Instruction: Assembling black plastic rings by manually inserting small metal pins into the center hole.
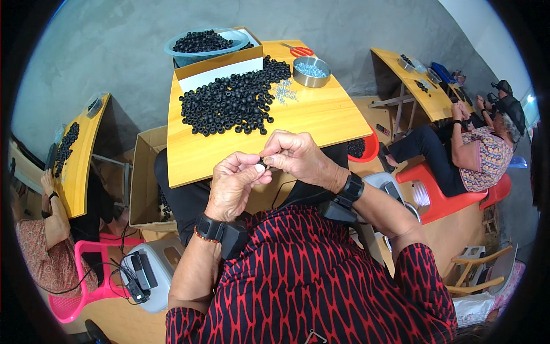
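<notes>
Just in front of the table's near edge, my two hands meet at the fingertips. My left hand (236,176) pinches a small round black piece (262,163) between thumb and forefinger. Closed in a pinch against the same piece is my right hand (299,158); whatever its fingertips hold is hidden. Beyond them, a heap of black ring-shaped pieces (226,103) spreads over the yellow table (326,117). Small silvery metal parts (285,92) lie at the heap's right side, close to a round metal bowl (312,81) filled with more of them.
At the table's back are red-handled scissors (300,51) and a box (220,67) with a blue basin (179,59) of black pieces. A cardboard carton (144,178) stands left, a red basin (373,146) right. People sit at side tables (89,155) on both sides.
</notes>
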`<move>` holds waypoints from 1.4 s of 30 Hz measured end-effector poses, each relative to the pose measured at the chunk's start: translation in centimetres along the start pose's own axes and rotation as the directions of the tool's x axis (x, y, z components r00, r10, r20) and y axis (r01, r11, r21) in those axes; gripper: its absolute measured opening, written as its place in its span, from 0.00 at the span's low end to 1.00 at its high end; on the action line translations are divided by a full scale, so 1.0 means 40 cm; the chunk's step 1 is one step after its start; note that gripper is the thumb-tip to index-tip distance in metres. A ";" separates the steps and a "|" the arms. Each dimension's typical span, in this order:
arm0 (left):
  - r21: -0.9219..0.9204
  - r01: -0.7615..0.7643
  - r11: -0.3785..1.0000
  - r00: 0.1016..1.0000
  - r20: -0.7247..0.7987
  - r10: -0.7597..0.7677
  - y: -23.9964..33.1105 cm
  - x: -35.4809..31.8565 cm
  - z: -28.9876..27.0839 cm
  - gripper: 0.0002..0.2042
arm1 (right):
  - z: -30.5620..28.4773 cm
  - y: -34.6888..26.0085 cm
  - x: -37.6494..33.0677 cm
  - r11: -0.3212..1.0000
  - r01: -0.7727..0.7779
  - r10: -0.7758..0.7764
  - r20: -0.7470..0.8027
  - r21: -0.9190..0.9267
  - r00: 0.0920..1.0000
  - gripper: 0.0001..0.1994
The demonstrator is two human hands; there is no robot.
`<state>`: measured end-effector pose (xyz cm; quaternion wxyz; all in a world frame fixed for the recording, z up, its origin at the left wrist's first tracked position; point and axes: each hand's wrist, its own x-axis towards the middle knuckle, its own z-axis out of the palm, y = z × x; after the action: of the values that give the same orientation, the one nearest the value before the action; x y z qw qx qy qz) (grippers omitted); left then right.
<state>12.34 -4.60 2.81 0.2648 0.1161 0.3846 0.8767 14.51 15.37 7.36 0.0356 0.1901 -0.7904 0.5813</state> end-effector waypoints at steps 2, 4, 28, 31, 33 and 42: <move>-0.014 0.004 1.000 1.000 0.000 -0.004 -0.003 0.001 0.000 0.07 | -0.010 0.004 0.003 0.996 0.063 -0.063 0.011 -0.063 0.998 0.05; -0.028 0.010 1.000 1.000 0.001 -0.010 -0.005 0.001 0.003 0.08 | -0.020 0.000 0.005 0.994 0.081 -0.078 0.043 -0.075 0.996 0.05; -0.106 0.037 0.994 0.998 0.047 -0.033 -0.001 0.004 -0.004 0.04 | -0.002 -0.082 -0.003 0.954 0.086 -0.053 0.121 -0.287 0.991 0.22; -0.048 0.012 0.999 1.000 -0.015 -0.012 -0.010 0.005 -0.010 0.04 | 0.012 -0.079 0.001 0.906 0.193 -0.150 0.141 -0.378 0.979 0.19; -0.111 -0.018 0.994 0.997 -0.072 0.010 -0.016 0.006 -0.006 0.02 | 0.017 -0.072 0.005 0.884 0.238 -0.194 0.147 -0.402 0.970 0.17; -0.052 0.056 0.997 0.998 -0.022 -0.058 -0.023 0.009 -0.027 0.05 | 0.026 -0.029 -0.002 0.774 0.312 -0.257 0.176 -0.551 0.950 0.12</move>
<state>11.95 -4.52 1.40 0.2880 0.0881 0.3682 0.8796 15.14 14.13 8.05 0.1425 0.3139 -0.8910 0.2953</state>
